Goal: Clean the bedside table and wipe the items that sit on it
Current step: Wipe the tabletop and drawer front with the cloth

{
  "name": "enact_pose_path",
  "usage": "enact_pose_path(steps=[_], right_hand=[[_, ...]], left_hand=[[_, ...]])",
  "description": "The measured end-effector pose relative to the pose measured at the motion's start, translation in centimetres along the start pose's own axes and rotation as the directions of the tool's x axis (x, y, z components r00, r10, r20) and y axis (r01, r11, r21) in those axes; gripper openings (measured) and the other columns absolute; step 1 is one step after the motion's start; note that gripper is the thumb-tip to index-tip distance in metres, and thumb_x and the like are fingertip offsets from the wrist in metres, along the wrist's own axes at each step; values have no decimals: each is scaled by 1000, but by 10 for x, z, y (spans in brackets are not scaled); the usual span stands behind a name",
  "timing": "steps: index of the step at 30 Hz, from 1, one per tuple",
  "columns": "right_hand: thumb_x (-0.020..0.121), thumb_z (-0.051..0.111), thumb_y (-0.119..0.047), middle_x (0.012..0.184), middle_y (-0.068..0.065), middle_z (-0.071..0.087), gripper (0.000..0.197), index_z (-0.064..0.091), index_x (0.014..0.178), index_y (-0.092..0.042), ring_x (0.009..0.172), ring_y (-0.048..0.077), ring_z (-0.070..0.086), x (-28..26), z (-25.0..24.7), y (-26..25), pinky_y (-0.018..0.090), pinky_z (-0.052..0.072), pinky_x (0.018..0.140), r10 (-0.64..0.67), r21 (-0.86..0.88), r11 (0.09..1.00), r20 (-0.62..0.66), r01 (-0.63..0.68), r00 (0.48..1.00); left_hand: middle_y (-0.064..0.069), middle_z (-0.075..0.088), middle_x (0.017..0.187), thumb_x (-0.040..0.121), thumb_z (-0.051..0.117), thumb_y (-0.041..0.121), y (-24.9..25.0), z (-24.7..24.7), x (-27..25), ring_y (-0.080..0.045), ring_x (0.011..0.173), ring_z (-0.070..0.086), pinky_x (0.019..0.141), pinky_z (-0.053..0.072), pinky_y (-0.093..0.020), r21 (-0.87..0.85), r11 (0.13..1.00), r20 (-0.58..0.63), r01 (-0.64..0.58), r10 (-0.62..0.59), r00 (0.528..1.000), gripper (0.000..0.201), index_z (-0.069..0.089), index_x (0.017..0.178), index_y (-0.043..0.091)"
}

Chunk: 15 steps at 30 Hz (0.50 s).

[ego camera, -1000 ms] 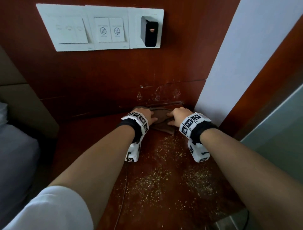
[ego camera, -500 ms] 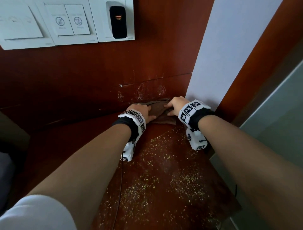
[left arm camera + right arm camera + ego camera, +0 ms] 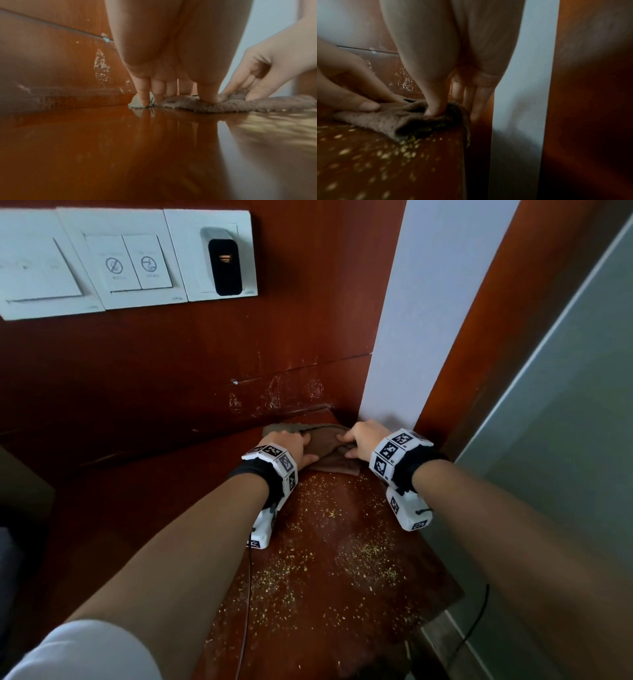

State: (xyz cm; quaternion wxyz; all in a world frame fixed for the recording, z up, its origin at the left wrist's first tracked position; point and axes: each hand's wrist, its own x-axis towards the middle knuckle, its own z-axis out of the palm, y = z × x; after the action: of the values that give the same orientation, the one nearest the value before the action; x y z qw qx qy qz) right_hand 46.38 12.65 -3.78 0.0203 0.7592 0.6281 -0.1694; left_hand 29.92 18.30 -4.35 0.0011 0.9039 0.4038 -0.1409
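Observation:
A brown cloth [image 3: 329, 455] lies bunched in the back right corner of the red-brown bedside table [image 3: 212, 508], against the wall panel. My left hand [image 3: 289, 443] presses its left part with straight fingers and thumb [image 3: 208, 94]. My right hand [image 3: 358, 440] pinches a fold of the cloth [image 3: 385, 119] between thumb [image 3: 436, 106] and fingers, by the table's right edge. Yellow crumbs [image 3: 366, 556] are scattered over the tabletop in front of the cloth. A pale scrap [image 3: 137, 104] shows under my left little finger.
A white switch panel [image 3: 120, 265] with a black charger [image 3: 224, 265] hangs on the wood wall above. A white wall strip [image 3: 411, 320] and a frosted glass panel [image 3: 565, 440] close off the right side. A thin cable [image 3: 246, 594] runs over the tabletop's front.
The head view has shifted towards the right corner and down. Both hands have stayed on the cloth at the back of the table, and the cloth looks more gathered between them.

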Motion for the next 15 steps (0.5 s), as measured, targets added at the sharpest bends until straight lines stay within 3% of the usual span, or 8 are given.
enact_pose_path(steps=[15], right_hand=[[88,63,-19,129,7,61,45,54,132,-18,120,24,56,-84,23,25,33,42,105,27,104,994,-5,-26,1000]], left_hand=[[-5,41,147,95,35,50,51,4,-48,-28,130,45,100,41,-36,-21,993,0,-116,116,993,61,27,147,18]])
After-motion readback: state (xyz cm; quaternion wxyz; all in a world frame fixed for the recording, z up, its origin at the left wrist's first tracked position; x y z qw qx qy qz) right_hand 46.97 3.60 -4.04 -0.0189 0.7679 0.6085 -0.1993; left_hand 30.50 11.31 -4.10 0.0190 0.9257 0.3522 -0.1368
